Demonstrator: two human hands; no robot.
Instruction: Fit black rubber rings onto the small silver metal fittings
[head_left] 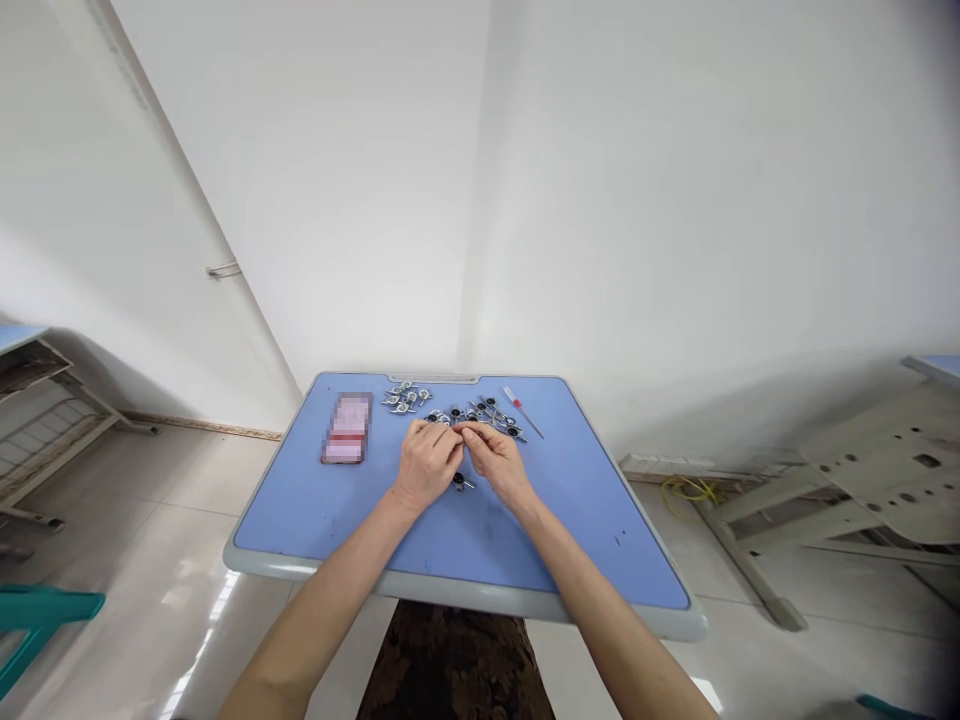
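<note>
My left hand and my right hand meet above the middle of a blue desk. Both have their fingers closed and their fingertips pressed together, and whatever is between them is hidden. Just below the hands lies a small metal part with a black round piece. Beyond them spreads a group of similar metal parts with black round pieces, partly covered by my fingers. Farther left sits a pile of small metal parts with pale round pieces.
A screwdriver with a clear and red handle lies at the back right. On the left of the desk is a phone, its screen blurred. A white wall stands behind. Another desk is at right, a green stool at left.
</note>
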